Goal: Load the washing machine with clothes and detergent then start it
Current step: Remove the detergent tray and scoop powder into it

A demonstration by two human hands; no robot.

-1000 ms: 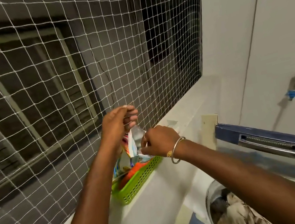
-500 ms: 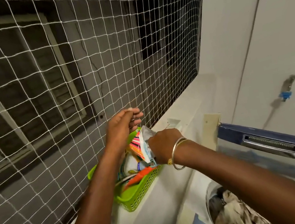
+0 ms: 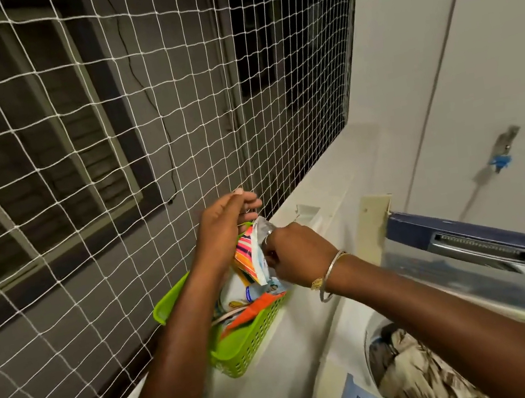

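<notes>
The detergent packet (image 3: 250,255) stands up out of the green basket (image 3: 245,353) on the ledge (image 3: 284,379), left of the washing machine (image 3: 335,391). The left hand (image 3: 224,227) pinches its top edge. The right hand (image 3: 298,255) grips its side, fingers curled. Clothes (image 3: 417,372) lie in the open drum.

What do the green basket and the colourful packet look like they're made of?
The basket: probably moulded plastic, smooth, slightly shiny; its walls are a regular slotted lattice. The packet: seemingly thin plastic film, glossy; it is creased, printed with bright stripes, and clear at the top.
</notes>
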